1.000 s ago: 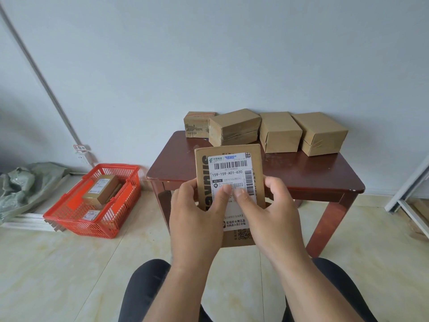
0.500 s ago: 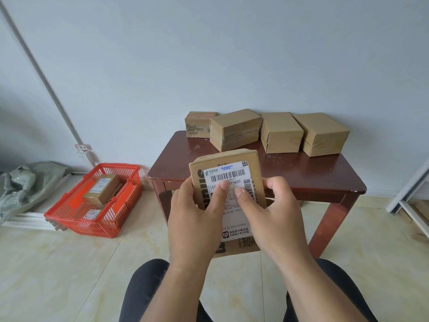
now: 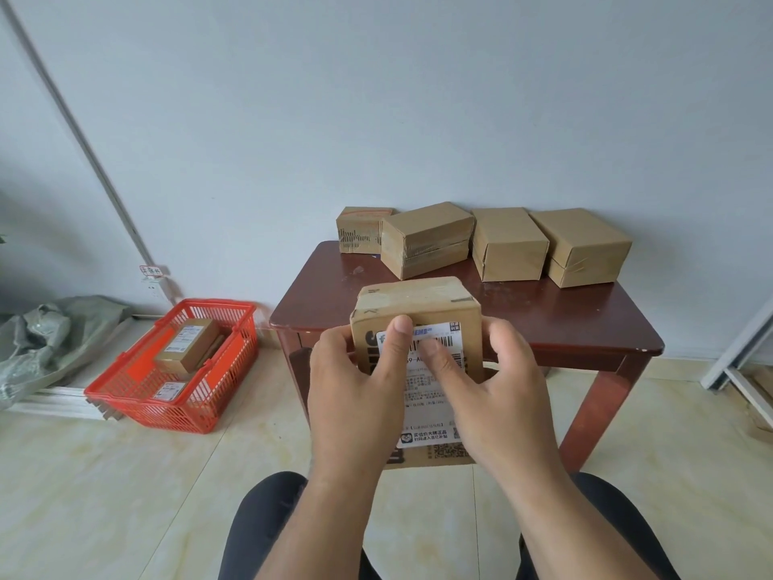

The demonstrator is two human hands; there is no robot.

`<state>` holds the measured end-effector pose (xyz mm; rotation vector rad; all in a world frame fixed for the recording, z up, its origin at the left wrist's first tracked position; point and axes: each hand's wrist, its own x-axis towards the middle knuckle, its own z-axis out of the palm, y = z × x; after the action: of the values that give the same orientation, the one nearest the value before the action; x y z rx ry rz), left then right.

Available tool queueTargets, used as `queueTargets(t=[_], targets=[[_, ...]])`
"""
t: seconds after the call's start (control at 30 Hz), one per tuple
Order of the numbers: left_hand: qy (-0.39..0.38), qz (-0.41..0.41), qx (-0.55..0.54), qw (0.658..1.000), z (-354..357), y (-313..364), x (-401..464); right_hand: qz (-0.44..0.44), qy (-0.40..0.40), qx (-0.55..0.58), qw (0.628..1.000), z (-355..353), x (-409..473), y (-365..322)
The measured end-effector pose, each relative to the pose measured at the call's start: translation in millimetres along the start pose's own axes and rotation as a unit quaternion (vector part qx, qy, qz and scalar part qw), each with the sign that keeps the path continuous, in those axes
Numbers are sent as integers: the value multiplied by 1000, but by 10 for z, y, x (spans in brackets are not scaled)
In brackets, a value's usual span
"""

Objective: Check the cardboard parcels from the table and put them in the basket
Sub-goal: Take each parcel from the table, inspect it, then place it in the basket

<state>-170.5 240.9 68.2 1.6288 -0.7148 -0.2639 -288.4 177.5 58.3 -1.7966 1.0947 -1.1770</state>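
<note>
Gripping the tilted parcel (image 3: pixel 418 311) from both sides above the lap, left hand (image 3: pixel 355 395) and right hand (image 3: pixel 502 395) curl round it, thumbs on the label; slackening could drop it short of the basket (image 3: pixel 138 395).

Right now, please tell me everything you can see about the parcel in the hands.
The held parcel is a brown cardboard box, its top sealed with clear tape. A white label with barcodes and printed text covers its near face, beside large dark letters. It is tilted so the top shows, in front of the table and apart from it. The left hand and right hand grip its sides, both thumbs pressing on the label.
</note>
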Motion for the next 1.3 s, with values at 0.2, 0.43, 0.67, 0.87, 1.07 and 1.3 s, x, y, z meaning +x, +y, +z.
queueTargets(t=[0.2,0.43,0.67,0.87,1.07,1.3], targets=[[13,12,20,1000,58,-13,-122,48,-11,49,998,-17,28,-56],[-10,-6,2,1000,62,-31,-151,101,-25,119,987,25,13,-51],[-43,-28,-3,999,52,-47,-83,118,-33,146,982,32,-33,0],[-53,-15,1,998,71,-116,-89,101,-17,98,990,16,17,4],[-1,-30,-11,999,25,-96,11,101,-28,99,990,46,-85,37],[-19,-16,-7,1000,13,-73,-93,104,12,79,991,37,-30,-3]])
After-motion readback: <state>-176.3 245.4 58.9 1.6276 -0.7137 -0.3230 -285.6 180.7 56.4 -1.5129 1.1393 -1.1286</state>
